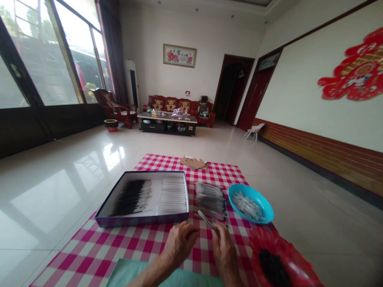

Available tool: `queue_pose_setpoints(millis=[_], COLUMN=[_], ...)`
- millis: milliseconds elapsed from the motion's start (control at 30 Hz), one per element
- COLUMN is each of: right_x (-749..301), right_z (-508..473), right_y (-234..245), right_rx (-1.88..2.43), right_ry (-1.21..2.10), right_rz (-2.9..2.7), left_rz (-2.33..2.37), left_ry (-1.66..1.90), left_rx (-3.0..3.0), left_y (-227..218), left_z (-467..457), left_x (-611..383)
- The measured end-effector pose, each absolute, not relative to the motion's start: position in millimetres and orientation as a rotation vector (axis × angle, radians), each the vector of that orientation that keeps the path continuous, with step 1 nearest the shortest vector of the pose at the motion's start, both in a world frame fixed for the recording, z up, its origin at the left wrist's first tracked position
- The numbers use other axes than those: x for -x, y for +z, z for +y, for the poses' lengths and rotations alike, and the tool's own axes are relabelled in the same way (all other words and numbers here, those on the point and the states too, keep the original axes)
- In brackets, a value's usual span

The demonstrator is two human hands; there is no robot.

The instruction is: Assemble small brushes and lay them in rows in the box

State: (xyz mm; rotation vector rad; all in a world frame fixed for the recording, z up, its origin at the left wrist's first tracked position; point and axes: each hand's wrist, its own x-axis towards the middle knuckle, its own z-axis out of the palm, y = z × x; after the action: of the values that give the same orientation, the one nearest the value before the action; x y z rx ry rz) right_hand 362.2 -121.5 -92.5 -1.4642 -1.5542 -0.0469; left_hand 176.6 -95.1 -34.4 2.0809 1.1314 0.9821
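Between the thumb and fingers of my right hand (224, 249) is a slim pen (206, 220), pale at its upper end and tilted up to the left. Beside it, my left hand (179, 241) is closed with the fingers curled in; whatever they may pinch is hidden. Just beyond both hands lies a pile of pens (210, 199) with clear barrels and dark ends. A shallow box (142, 221) stands to the left, holding a row of black pen parts (131, 197) and a row of clear, whitish tubes (172, 195).
To the right, a blue bowl (271, 211) holds small clear pieces (247, 205). Nearer me, a red flower-shaped dish (295, 255) contains small black pieces (273, 267). Brown cardboard pieces (194, 163) lie at the checked tablecloth's (86, 257) far end. A green cloth (128, 271) is at the near edge.
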Motion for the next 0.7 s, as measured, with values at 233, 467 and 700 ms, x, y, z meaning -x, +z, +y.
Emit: queue_pose_setpoints(millis=[233,467,700], right_x=[-337.1,-344.1,-346.0], right_z=[-140.2,-146.3,-145.0], right_y=[-65.7,-60.1,-59.8], right_rx=[1.293,1.287,1.286], right_ry=[0.399,0.76,0.88], right_rz=[-1.526,-1.169,-0.941], left_rz=[0.868,0.814,0.852], left_ry=[1.061,1.211,1.125], left_rx=[-1.322,-0.939,-0.817], left_y=[-51.3,-50.4,-54.5], left_z=[-92.0,-88.3,-98.3], left_x=[-199.9,-185.7,-178.3])
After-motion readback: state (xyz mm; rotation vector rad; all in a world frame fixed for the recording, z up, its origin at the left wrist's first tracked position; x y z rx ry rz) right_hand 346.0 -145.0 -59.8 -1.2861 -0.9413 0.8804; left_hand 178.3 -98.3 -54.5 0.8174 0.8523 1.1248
